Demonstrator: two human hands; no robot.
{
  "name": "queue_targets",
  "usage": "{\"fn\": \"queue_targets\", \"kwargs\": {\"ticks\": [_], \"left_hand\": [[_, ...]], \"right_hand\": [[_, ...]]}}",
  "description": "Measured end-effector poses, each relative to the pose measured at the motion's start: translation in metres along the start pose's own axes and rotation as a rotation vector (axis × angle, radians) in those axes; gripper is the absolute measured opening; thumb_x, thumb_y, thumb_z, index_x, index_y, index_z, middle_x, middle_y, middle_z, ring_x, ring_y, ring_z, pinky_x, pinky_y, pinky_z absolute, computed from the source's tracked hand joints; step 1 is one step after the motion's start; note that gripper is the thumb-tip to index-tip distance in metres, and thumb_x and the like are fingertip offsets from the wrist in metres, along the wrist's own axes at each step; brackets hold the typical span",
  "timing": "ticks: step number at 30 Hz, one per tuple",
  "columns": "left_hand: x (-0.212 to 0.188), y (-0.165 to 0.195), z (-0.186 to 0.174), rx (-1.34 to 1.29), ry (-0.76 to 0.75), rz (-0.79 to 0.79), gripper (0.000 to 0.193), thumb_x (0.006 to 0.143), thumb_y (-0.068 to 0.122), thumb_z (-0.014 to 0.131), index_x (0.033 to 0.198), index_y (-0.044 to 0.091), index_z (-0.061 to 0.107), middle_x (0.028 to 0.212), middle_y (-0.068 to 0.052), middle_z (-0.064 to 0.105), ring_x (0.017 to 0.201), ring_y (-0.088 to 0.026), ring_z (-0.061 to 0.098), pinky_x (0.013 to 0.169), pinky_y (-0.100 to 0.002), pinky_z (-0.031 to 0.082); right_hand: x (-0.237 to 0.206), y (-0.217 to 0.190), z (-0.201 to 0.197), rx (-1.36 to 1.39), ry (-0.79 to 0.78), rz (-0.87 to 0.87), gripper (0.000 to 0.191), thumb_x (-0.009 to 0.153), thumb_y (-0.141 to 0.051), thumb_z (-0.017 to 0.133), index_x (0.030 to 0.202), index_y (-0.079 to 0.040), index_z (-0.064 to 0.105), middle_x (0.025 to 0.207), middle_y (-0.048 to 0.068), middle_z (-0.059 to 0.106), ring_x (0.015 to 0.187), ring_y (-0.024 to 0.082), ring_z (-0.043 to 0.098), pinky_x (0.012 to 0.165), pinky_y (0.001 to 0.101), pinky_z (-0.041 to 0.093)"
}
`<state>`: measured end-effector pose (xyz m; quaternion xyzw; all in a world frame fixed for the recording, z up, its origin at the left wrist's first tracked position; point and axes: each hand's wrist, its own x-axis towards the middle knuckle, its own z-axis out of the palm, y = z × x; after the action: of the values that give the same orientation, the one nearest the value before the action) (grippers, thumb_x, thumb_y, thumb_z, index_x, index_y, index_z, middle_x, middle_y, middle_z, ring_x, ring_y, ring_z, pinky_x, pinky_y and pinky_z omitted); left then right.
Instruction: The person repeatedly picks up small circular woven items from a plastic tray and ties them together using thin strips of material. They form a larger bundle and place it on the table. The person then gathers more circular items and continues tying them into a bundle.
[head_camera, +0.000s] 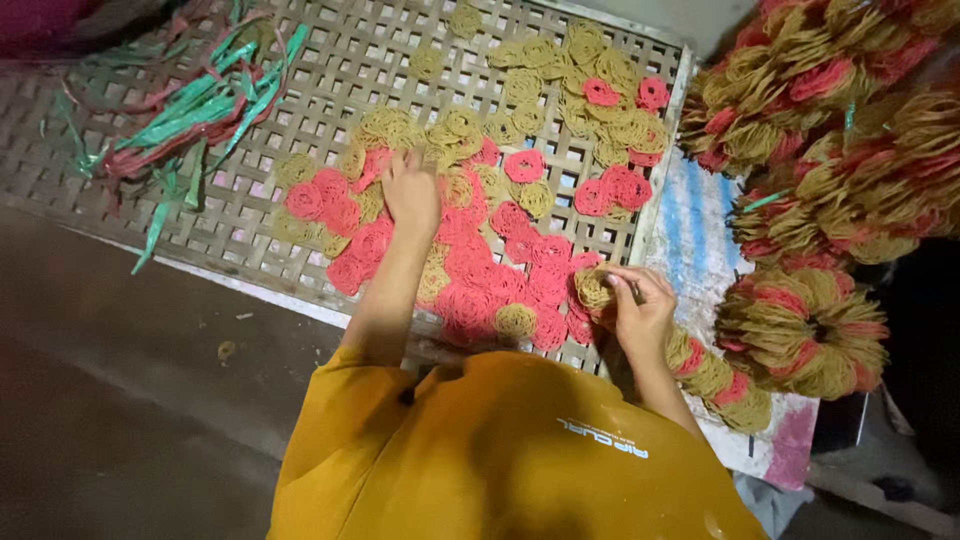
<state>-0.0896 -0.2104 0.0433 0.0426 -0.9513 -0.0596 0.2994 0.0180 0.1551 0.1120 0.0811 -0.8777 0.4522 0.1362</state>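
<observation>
The left hand (411, 190) presses flat among the pink and tan noodle coils (470, 262) at the middle of the lattice tray (300, 80), gripping nothing I can make out, while the right hand (640, 305) pinches a tan coil (592, 288) at the tray's near right corner. A careless tug could snap the brittle-looking coils. Tied bundles (805, 330) lie right of the tray, green strips (190, 110) at its left end.

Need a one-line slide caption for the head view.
Left hand sorts pink and tan coiled discs on lattice tray; right hand holds a tan disc.
</observation>
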Motion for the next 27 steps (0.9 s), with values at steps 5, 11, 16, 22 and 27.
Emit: {"fn": "queue_targets", "kwargs": {"ticks": [5,11,16,22,27], "left_hand": [[-0.010,0.030,0.017,-0.794,-0.326,-0.454,0.025,0.109,0.025,0.063,0.123,0.009,0.076,0.095,-0.011,0.069,0.083,-0.025,0.064,0.073,-0.039,0.051],[-0.068,0.126,0.016,-1.507,-0.695,-0.600,0.032,0.102,0.021,0.060,0.127,0.002,0.067,0.095,-0.001,0.073,0.081,-0.006,0.067,0.076,-0.025,0.059],[-0.076,0.165,-0.023,-1.481,-0.610,-0.257,0.032,0.106,0.018,0.060,0.131,-0.001,0.069,0.112,-0.004,0.077,0.097,-0.008,0.069,0.090,-0.027,0.057],[-0.063,0.174,-0.063,-1.061,-0.791,-0.117,0.035,0.099,0.014,0.060,0.131,0.017,0.073,0.086,-0.012,0.075,0.072,-0.017,0.068,0.069,-0.031,0.055],[-0.050,0.177,-0.068,-1.050,-0.616,0.088,0.021,0.096,0.024,0.069,0.114,0.018,0.076,0.100,-0.010,0.077,0.082,-0.025,0.074,0.071,-0.037,0.058]], "right_hand": [[0.009,-0.002,0.010,-0.002,0.009,-0.066,0.009,0.093,-0.007,0.069,0.098,-0.005,0.077,0.095,0.011,0.075,0.091,0.026,0.070,0.090,0.0367,0.048],[0.008,0.001,0.017,-0.111,0.022,-0.014,0.003,0.091,-0.013,0.075,0.091,-0.010,0.075,0.089,0.006,0.074,0.086,0.024,0.067,0.101,0.0422,0.036],[0.010,0.007,0.023,-0.190,0.080,-0.091,0.003,0.090,-0.012,0.075,0.091,-0.012,0.072,0.089,0.005,0.072,0.091,0.024,0.068,0.102,0.0429,0.031],[0.005,0.013,0.024,-0.165,0.095,-0.096,0.014,0.090,-0.011,0.080,0.093,-0.011,0.067,0.090,0.005,0.071,0.090,0.023,0.068,0.105,0.0427,0.030],[0.001,0.017,0.023,-0.045,0.067,-0.065,0.029,0.090,-0.010,0.079,0.110,-0.009,0.058,0.097,0.002,0.069,0.089,0.018,0.069,0.107,0.0420,0.026]]}}
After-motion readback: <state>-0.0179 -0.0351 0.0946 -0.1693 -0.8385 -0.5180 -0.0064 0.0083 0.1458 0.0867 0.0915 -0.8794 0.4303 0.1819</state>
